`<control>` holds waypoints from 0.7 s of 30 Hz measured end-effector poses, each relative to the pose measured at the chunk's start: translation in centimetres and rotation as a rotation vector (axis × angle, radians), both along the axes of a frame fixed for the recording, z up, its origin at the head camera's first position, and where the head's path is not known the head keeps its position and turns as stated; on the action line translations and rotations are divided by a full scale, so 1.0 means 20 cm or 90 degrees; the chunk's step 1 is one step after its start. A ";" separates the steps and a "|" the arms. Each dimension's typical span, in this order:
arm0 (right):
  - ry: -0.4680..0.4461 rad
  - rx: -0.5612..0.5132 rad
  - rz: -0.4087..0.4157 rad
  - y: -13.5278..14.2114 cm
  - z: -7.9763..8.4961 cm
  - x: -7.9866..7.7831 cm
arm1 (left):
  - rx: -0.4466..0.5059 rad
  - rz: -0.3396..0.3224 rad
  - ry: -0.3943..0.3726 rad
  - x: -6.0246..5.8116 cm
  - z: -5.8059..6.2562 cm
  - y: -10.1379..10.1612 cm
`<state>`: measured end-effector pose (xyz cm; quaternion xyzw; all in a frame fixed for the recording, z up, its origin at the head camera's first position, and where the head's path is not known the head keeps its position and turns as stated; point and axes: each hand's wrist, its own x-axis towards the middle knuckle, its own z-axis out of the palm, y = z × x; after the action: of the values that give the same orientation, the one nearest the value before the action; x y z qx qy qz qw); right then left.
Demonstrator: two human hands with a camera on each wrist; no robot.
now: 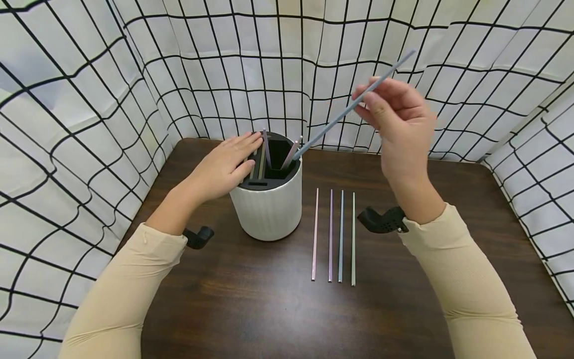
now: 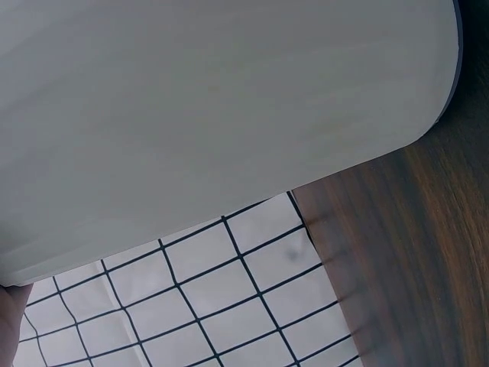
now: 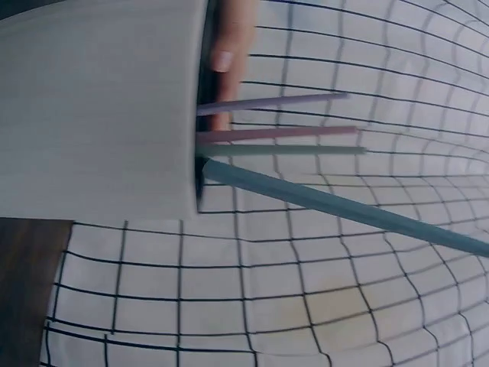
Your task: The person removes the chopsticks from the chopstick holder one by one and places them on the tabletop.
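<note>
My right hand (image 1: 399, 114) pinches a slim blue stick (image 1: 343, 114) between thumb and fingers, up above the table. The stick slants, its lower end at the right rim of a white ribbed desk organizer (image 1: 266, 214) with a black divided top. Fingers extended, my left hand (image 1: 226, 167) rests on the left part of that top. In the larger compartment lean a purple stick (image 1: 267, 149) and a pink stick (image 1: 290, 154). A green stick (image 3: 290, 151) stands beside them in the right wrist view. Mostly the organizer's pale wall (image 2: 229, 115) fills the left wrist view.
Right of the organizer, pink (image 1: 315, 234), purple (image 1: 331, 234), blue (image 1: 341, 234) and green (image 1: 353, 239) sticks lie side by side on the dark wooden table (image 1: 251, 309). White curtains with a black grid (image 1: 287, 55) enclose the back and sides.
</note>
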<state>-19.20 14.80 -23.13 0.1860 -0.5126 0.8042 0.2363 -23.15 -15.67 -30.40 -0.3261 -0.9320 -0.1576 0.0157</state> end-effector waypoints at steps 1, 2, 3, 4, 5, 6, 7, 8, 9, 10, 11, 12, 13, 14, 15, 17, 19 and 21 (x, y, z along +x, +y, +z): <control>-0.009 -0.048 -0.006 0.03 0.02 0.01 | -0.001 0.000 0.000 0.00 0.00 0.00; -0.012 -0.086 -0.016 0.05 0.03 0.01 | -0.001 0.000 0.001 0.00 0.00 0.00; -0.014 -0.112 -0.028 0.08 0.04 0.01 | 0.000 0.000 0.000 0.00 0.00 0.00; -0.017 -0.133 -0.038 0.11 0.05 0.02 | 0.002 -0.001 0.000 0.00 0.00 0.00; -0.020 -0.145 -0.047 0.14 0.05 0.02 | 0.002 -0.001 0.000 0.00 0.00 0.00; -0.025 -0.146 -0.055 0.16 0.04 0.01 | 0.002 -0.001 0.001 0.00 0.00 -0.01; -0.033 -0.136 -0.068 0.19 0.03 0.01 | 0.003 -0.002 0.002 -0.01 0.00 0.00; -0.044 -0.127 -0.075 0.22 0.02 0.01 | 0.004 -0.003 0.003 -0.01 0.00 0.00; -0.058 -0.115 -0.082 0.25 0.01 0.01 | 0.004 -0.003 0.003 -0.01 -0.01 0.00; -0.073 -0.100 -0.086 0.27 -0.01 0.01 | 0.004 -0.003 0.003 -0.01 -0.01 0.00; -0.086 -0.081 -0.092 0.29 -0.03 0.01 | 0.003 -0.002 0.003 -0.01 -0.01 0.01; -0.100 -0.065 -0.097 0.31 -0.05 0.01 | 0.005 -0.002 0.004 -0.01 -0.01 0.01; -0.115 -0.055 -0.098 0.32 -0.07 0.01 | 0.005 -0.002 0.003 -0.01 -0.01 0.00; -0.128 -0.050 -0.097 0.34 -0.09 0.02 | 0.005 -0.001 0.002 -0.01 -0.01 0.00; -0.137 -0.041 -0.096 0.35 -0.12 0.02 | 0.006 -0.002 0.000 -0.01 -0.01 0.00; -0.154 -0.027 -0.092 0.37 -0.15 0.02 | 0.008 -0.003 0.000 -0.01 -0.01 0.00; -0.173 -0.009 -0.084 0.39 -0.19 0.02 | 0.008 -0.004 0.001 -0.01 -0.01 0.00; -0.191 0.017 -0.073 0.41 -0.22 0.02 | 0.006 -0.004 0.003 -0.01 -0.01 0.00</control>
<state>-18.75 23.02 -27.50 0.0372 -0.5626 0.8013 0.2003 -23.36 -15.60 -30.56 -0.3294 -0.9301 -0.1614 0.0186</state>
